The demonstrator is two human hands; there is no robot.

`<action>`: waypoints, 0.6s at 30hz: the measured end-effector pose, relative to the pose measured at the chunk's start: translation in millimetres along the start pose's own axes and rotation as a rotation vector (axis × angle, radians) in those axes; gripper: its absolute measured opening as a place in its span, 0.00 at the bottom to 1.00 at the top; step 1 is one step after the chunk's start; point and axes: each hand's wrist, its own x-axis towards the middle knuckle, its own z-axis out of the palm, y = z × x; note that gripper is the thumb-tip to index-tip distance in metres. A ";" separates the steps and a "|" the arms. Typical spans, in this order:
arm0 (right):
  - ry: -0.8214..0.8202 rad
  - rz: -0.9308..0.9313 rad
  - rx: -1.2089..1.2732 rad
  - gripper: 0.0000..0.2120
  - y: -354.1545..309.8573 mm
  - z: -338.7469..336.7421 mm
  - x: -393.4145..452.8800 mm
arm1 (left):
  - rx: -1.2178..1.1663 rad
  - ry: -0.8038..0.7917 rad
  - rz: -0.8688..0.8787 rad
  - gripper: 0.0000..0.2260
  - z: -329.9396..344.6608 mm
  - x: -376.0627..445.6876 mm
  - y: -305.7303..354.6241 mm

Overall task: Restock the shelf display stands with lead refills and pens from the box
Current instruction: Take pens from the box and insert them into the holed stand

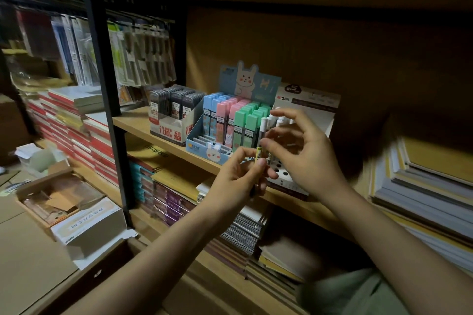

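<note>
At the far left, on the floor, an open cardboard box (60, 195) holds brownish packets, with a white carton (89, 227) lying just beside it. Behind them rise stacks of red-edged notebooks (74, 123). Right of the black upright (105, 64), the wooden shelf (133, 121) carries three display stands in a row. The first, a white stand (169, 133) marked HB 0.7, is packed with dark lead refill cases (176, 102). Touching its right side is the blue rabbit stand (204, 148), filled with blue, pink and green refill cases (230, 115); its front slots look unfilled. Next is the white holed stand (286, 176), with several white-capped tubes (275, 120) standing upright in it.

In front of that stand, the left hand (238, 176) pinches a slim lead refill tube (261, 135) with a white cap and yellow label, held upright between thumb and fingertips. The right hand (304, 151) hovers over the holed stand, fingers loosely spread and curved, thumb and forefinger near the tube; whether they touch it cannot be told. Farther right on the shelf, a blurred pile of paper pads (425, 186) lies flat. On the shelf below sit spiral notebooks (243, 233).
</note>
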 end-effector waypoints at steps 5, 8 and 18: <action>0.001 0.005 0.110 0.18 -2.7 4.7 0.1 | 0.051 0.019 0.020 0.08 5.3 -2.5 2.3; 0.137 0.004 0.120 0.18 -1.6 -13.9 12.6 | 0.517 0.179 0.125 0.11 3.7 -3.2 0.6; 0.257 -0.177 -0.276 0.18 24.1 -31.9 18.7 | 1.502 -0.049 0.252 0.32 -9.7 -7.5 -38.9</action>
